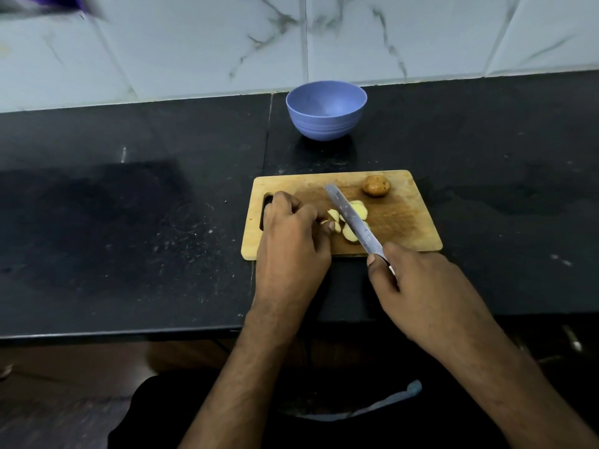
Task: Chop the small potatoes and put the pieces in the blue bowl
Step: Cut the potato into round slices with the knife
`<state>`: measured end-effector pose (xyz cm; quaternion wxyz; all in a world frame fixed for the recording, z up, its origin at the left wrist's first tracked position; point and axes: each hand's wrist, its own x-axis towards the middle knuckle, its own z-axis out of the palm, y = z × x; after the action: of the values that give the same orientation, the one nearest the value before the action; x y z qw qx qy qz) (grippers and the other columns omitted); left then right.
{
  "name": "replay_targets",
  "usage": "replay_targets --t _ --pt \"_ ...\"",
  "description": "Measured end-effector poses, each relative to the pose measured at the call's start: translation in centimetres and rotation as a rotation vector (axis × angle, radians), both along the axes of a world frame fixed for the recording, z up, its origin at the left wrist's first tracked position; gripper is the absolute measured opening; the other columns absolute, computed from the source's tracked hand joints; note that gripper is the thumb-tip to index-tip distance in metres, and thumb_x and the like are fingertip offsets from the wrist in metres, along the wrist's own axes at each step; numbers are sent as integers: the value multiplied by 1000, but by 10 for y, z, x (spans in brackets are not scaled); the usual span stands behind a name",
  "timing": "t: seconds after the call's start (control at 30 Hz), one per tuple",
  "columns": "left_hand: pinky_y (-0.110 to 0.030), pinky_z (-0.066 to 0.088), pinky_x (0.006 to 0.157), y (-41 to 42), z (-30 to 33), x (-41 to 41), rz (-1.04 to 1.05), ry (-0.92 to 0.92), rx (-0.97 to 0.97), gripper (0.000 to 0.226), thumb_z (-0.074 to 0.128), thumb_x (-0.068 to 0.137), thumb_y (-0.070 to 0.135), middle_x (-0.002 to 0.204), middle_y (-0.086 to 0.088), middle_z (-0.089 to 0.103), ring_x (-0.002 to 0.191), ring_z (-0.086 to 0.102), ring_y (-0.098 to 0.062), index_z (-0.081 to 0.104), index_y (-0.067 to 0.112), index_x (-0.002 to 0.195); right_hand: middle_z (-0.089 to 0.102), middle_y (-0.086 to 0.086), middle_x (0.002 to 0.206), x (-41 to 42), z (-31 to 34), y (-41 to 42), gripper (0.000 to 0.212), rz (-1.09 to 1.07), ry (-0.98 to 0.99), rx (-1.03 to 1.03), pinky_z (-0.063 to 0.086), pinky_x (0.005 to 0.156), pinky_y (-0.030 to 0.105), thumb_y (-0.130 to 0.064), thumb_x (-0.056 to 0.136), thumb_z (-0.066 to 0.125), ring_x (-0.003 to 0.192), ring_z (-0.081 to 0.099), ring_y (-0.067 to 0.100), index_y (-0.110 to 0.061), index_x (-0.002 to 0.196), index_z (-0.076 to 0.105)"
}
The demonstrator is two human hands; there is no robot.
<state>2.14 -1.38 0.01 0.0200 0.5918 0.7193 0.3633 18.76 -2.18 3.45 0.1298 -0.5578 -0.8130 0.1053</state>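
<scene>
Potato slices lie pale yellow (one potato whole, brown).

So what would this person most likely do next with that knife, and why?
Probably bring the knife down for another cut. The right hand grips its handle with the blade slanting over the pale potato slices, while the left hand holds a piece at the blade's left side. One whole potato waits on the cutting board, and the blue bowl looks empty.
</scene>
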Motion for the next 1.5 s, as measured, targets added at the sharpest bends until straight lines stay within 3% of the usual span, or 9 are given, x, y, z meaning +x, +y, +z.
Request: replay_targets --t 0.13,0.43,0.6,0.83,0.97,1.1,1.33,1.5 --pt "-11 38 70 -4 -1 -2 29 -66 15 14 71 91 32 101 6 47 98 47 -8 67 19 91 46 -8 53 0 0 0 29 12 6 -1 23 39 17 -43 102 35 43 47 6 -33 74 34" --pt "-19 43 77 -11 -1 -3 11 -84 -6 10 70 89 29 105 7 47 101 48 -9 66 21 94 55 -7 65 9 -1 -12 26 63 -46 -93 36 48 19 -48 101 28 54 55 7 -34 90 47" --pt "-23 48 77 -11 -2 -4 2 -98 7 8 72 88 27 103 6 47 99 50 -10 67 23 92 53 -7 67 10 9 -19 27 79 -95 -134 32 49 18 -48 102 26 54 52 6 -34 84 40" --pt "-8 35 72 -10 -2 -5 6 -102 -6 8 71 88 26 103 5 45 99 47 -8 66 22 94 54 -6 71 1 17 -22 22 68 -177 -138 43 53 20 -44 104 23 61 54 6 -33 96 40" --pt "-15 42 78 -10 -3 -5 -1 -115 -7 9 71 88 25 104 7 46 101 48 -9 67 22 95 54 -6 75 3 21 -20 21 64 -192 -165 49 60 24 -44 104 23 65 55 6 -32 96 39" --pt "-24 50 80 -8 -3 -5 -8 -125 2 9 70 87 25 104 5 47 99 50 -10 67 21 95 54 -6 75 6 23 -18 21 78 -196 -177 46 58 22 -45 103 24 65 55 6 -34 93 39" --pt "-26 52 82 -10 -2 -6 -18 -144 3 11 68 87 24 104 7 47 100 51 -10 68 21 98 53 -6 74 5 29 -19 21 109 -215 -157 37 51 18 -47 103 22 61 53 5 -35 92 36" --pt "-24 49 80 -9 -2 -4 -9 -142 2 7 68 87 25 103 6 48 99 51 -11 66 21 92 52 -6 72 -2 14 -17 19 91 -203 -130 44 57 25 -40 105 25 63 53 7 -32 103 42"
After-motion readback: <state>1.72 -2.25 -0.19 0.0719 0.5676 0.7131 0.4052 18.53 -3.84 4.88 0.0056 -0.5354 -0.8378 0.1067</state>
